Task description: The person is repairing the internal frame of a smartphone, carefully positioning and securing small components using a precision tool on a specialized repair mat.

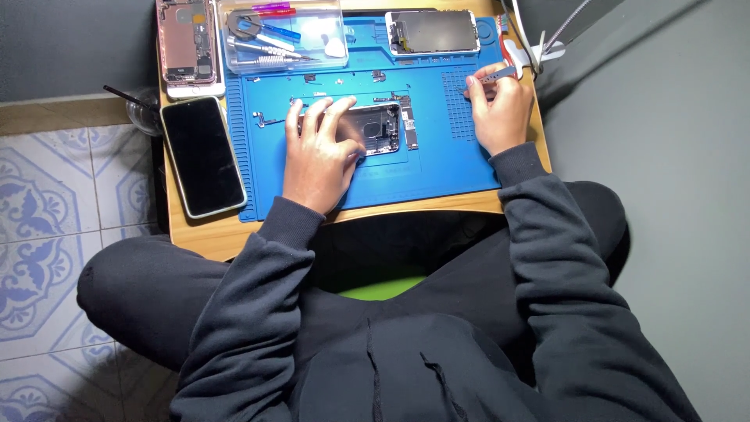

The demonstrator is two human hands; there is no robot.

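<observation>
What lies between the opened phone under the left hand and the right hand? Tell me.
In the head view, a narrow circuit board lies beside the opened phone, then bare blue mat up to the right hand.

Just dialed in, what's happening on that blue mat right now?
A person seated cross-legged at a small wooden table is working on an opened phone lying on a blue work mat. The left hand rests flat on the phone, steadying it. The right hand holds tweezers over the mat's gridded right side. A detached screen and a clear tool tray lie at the far edge; another opened phone and a dark-screened intact phone sit left.
</observation>
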